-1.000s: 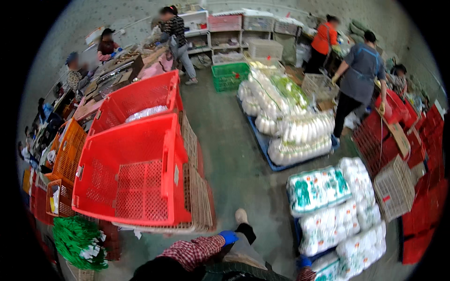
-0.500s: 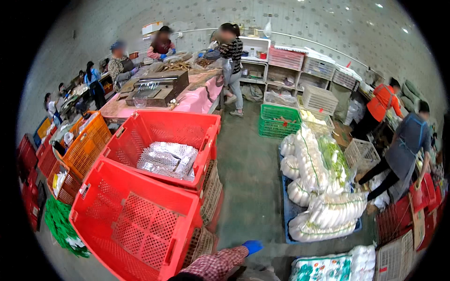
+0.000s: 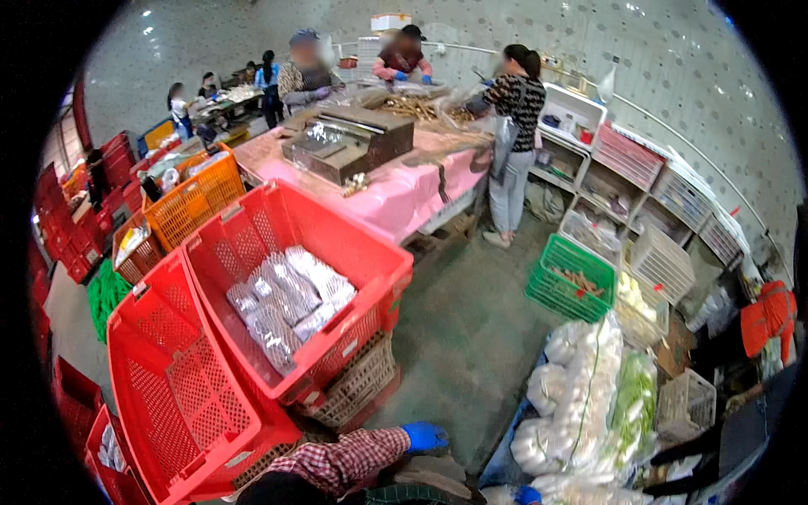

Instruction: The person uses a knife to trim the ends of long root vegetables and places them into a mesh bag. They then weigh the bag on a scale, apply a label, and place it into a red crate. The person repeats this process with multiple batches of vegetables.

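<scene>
My left hand (image 3: 427,437), in a blue glove with a red checked sleeve behind it, hangs over the floor at the lower middle. Its fingers look loosely apart and nothing shows in them. Nearest to it are the stacked crates, topped by a red crate (image 3: 374,289) holding several silvery netted packs (image 3: 290,303). Another red crate (image 3: 139,404) with nothing visible inside stands to the left, tilted. Only a small blue-gloved part of my right hand (image 3: 528,495) shows at the lower edge, beside bagged white vegetables (image 3: 581,396); its fingers are hidden.
A pink-covered table (image 3: 396,202) bears a metal machine (image 3: 349,143) and brown roots. Three people work around it. A green crate (image 3: 572,278) stands before white shelves (image 3: 560,160) at the right. Orange crates (image 3: 198,198) sit at the left. A person in orange (image 3: 768,320) is at the far right.
The view has swung right and tilted, so the table and crates lie differently in the picture. A part of my right hand has come in at the lower edge.
</scene>
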`<state>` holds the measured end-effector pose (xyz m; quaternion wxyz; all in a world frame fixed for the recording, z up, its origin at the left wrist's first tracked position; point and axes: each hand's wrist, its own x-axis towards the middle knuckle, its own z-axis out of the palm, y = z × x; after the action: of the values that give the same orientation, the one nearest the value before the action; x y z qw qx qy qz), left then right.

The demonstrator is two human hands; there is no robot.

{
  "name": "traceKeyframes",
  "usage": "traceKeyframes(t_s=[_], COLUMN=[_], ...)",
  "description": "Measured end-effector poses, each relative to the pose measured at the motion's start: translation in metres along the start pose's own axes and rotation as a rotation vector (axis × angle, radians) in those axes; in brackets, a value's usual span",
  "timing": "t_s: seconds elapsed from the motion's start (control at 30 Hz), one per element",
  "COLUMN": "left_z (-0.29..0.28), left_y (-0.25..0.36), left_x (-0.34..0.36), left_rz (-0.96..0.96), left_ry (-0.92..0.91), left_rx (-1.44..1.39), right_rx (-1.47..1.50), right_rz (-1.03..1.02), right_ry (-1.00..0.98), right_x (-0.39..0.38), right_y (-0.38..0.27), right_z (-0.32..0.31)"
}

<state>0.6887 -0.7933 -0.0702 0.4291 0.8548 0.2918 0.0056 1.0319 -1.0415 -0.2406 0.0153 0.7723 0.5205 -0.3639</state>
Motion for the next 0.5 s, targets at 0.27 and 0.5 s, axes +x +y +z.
traceKeyframes(t_s=[0.27,0.5], left_z=[-0.231,-0.403], left_y=[0.061,-0.043], left_x=[0.049,0.069], left_rz=[-0.045,-0.297], left_ry=[0.145,0.581], left_rx=[0.194,0.342], right_rx=[1.068,-0.336], right_rz=[0.004,-0.449], right_ry=[-0.183,-0.257], right_x=[0.199,0.262], right_y=[-0.061,-0.079], right_z=[-0.146,-0.176])
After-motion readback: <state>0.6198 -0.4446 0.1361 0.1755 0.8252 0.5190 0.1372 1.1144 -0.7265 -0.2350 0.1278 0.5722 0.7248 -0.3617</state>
